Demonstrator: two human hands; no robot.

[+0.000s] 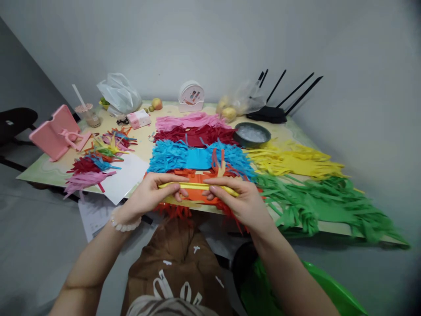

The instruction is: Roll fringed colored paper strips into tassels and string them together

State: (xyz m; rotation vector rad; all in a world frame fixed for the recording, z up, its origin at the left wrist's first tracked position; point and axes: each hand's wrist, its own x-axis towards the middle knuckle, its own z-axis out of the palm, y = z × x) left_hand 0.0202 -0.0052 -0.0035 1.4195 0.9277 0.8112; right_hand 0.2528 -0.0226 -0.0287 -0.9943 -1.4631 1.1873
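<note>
Between my two hands a thin yellow strip (194, 185) is stretched level above the table's front edge. My left hand (164, 186) pinches its left part with thumb and fingers. Its right part is pinched in my right hand (232, 193). Just beneath lies an orange fringed piece (197, 179), partly covered by my hands, with strands hanging over the edge. Behind it are a blue fringed piece (199, 159), a dark red one (197, 137) and a pink one (194, 120), laid in rows. Yellow fringe (299, 162) and green fringe (329, 206) spread to the right.
Multicoloured strips (98, 153) lie at left by a pink stand (55, 134), a white sheet (126, 175) and a drink cup (90, 115). A dark bowl (252, 134) stands near a black router (268, 114). Below right is a bin (250, 267) with a green bag.
</note>
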